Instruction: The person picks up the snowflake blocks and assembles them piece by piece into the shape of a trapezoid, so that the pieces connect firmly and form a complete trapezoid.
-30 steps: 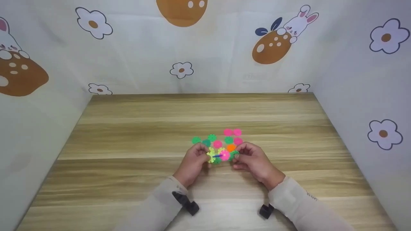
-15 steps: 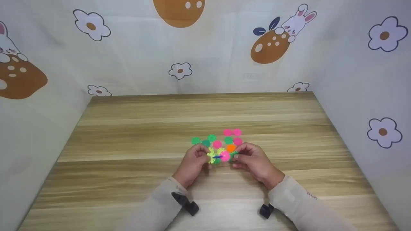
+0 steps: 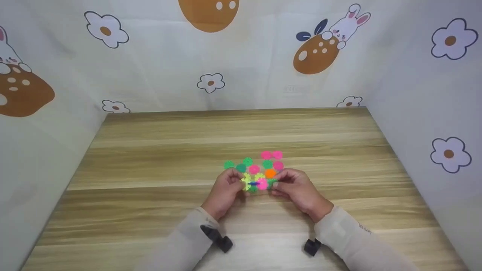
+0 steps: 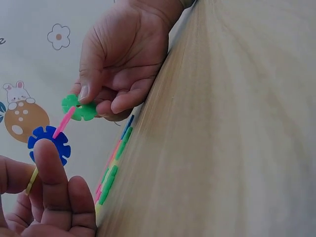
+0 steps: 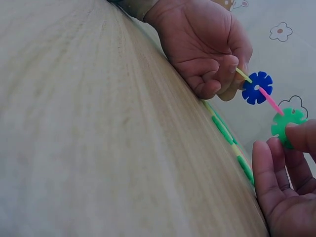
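Note:
Between my hands runs a short chain of linked notched plastic discs: yellow [image 3: 246, 184], blue [image 5: 257, 88], pink [image 3: 262, 183] and green [image 4: 79, 108]. My left hand [image 3: 225, 191] pinches the yellow disc at one end. At the other end, my right hand [image 3: 303, 194] grips the green disc between thumb and fingers. The blue disc is edge-on in the head view, while both wrist views show its notched face with the pink disc slotted into it. The chain is held above the wooden table [image 3: 150, 218], in front of the loose discs.
Beyond the hands, several loose discs lie flat on the table, among them an orange disc [image 3: 270, 173], a pink disc [image 3: 254, 169] and a green disc [image 3: 229, 165]. A patterned cloth [image 3: 256, 49] walls off the back and both sides.
The chain has levelled a little, its green end dipping and shifting slightly left. Both hands keep their grips, and the loose discs lie as before.

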